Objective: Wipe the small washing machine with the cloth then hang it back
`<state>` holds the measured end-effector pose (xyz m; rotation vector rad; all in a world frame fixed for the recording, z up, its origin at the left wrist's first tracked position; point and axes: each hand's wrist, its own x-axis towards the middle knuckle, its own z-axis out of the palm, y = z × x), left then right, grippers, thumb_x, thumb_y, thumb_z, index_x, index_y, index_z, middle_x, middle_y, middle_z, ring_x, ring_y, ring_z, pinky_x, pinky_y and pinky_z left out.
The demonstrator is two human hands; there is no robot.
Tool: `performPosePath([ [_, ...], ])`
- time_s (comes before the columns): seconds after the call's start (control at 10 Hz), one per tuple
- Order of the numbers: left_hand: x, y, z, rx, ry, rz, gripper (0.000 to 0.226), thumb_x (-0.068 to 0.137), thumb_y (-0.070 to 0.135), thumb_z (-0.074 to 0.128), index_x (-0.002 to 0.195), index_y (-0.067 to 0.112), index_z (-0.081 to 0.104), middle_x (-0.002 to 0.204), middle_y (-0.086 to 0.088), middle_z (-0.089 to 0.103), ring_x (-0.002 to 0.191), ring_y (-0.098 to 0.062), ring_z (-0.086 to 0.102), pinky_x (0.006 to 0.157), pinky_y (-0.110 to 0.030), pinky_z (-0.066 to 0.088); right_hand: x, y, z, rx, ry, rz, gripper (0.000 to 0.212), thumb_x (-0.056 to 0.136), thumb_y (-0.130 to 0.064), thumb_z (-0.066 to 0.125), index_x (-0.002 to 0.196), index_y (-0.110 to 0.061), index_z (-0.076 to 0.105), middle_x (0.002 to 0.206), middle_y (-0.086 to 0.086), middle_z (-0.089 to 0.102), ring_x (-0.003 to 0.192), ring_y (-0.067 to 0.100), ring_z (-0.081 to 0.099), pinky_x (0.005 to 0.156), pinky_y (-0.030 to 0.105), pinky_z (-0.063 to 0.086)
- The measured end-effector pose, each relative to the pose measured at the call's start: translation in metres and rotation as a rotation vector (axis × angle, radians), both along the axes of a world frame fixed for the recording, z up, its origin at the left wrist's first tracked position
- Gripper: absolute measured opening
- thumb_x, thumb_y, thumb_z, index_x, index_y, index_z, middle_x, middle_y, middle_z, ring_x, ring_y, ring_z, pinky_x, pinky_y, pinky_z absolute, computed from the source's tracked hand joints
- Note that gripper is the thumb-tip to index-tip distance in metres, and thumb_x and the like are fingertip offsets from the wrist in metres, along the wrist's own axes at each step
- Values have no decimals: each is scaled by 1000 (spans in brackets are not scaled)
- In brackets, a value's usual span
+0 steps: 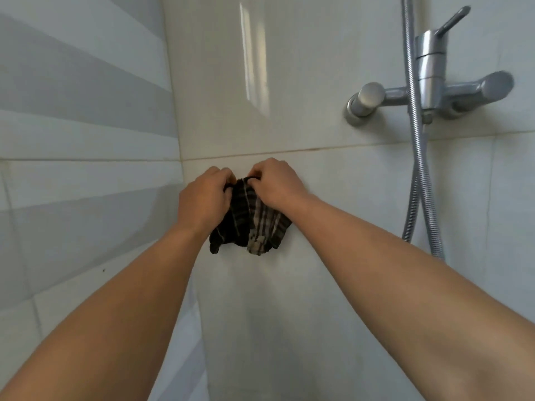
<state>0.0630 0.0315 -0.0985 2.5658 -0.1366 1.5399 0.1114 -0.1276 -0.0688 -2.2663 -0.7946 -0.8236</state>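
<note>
Both hands, left hand (204, 198), right hand (278, 183), pinch cloth (254, 224) against wall (289, 82)

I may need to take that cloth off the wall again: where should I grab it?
Pinch the plaid cloth at its bunched top edge, coming straight at the wall from the front. Both the left hand and right hand grip there now; the rest hangs loose below.

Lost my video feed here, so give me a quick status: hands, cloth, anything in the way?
Left hand and right hand both pinching top of cloth against wall tile. Cloth dangling. Hook not visible. Shower hose off right, clear.
</note>
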Motion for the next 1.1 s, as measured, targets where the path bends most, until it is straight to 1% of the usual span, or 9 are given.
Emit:
performPosePath([
  [0.2,22,0,-20,-117,-68,-35,19,96,22,56,110,22,69,110,4,62,92,-17,59,62,-31,39,3,5,-24,-181,-320,-145,15,99,-19,51,109,-15,61,102,8,58,79,28,59,64,39,51],
  [0.3,18,-1,-29,-79,-93,14,23,93,19,58,110,19,72,111,1,64,102,-24,54,70,-37,47,-3,6,-41,-171,-345,-159,18,99,-24,50,107,-15,64,103,7,56,80,27,57,58,35,40],
  [0.4,9,-11,-39,-185,-29,-92,36,92,12,50,119,21,71,111,0,67,99,-21,59,82,-38,51,-13,11,-53,-170,-290,-198,20,98,-22,48,103,-15,66,101,6,60,93,28,57,67,36,38],
  [0.5,-4,-24,-41,-676,126,-363,41,92,14,48,122,25,72,114,7,71,100,-10,66,92,-34,55,-23,13,-56,-155,-114,-188,24,96,-23,48,113,-20,65,104,4,61,99,28,58,78,40,43],
  [0.6,-17,-25,-36,-885,219,-480,32,95,20,50,117,27,71,106,11,73,99,-8,69,90,-33,57,-33,10,-56,-175,-5,-186,34,93,-25,50,126,-25,59,114,5,58,108,29,57,87,44,44],
  [0.7,-32,-29,-38,-815,236,-440,33,96,18,51,124,28,66,110,13,69,99,-1,65,86,-25,55,-44,8,-57,-210,20,-240,40,92,-28,50,131,-26,53,123,7,53,114,31,50,94,50,40],
  [0.8,-35,-32,-47,-728,187,-375,40,92,18,51,129,25,64,124,8,66,108,-4,60,88,-20,46,-49,5,-63,-224,20,-272,44,91,-31,50,135,-27,49,126,7,50,115,30,48,96,50,40],
  [1.0,-42,-36,-54,-664,178,-348,44,94,26,49,138,25,57,132,4,61,113,-10,59,92,-26,47,-58,-3,-66,-234,43,-275,45,92,-28,49,136,-23,45,128,9,50,115,31,48,96,51,41],
  [1.1,-46,-37,-53,-707,144,-364,43,96,25,51,139,25,55,134,3,59,113,-9,57,95,-28,48,-68,-5,-75,-128,73,-227,52,92,-28,49,143,-23,39,133,9,47,117,31,46,95,50,42],
])
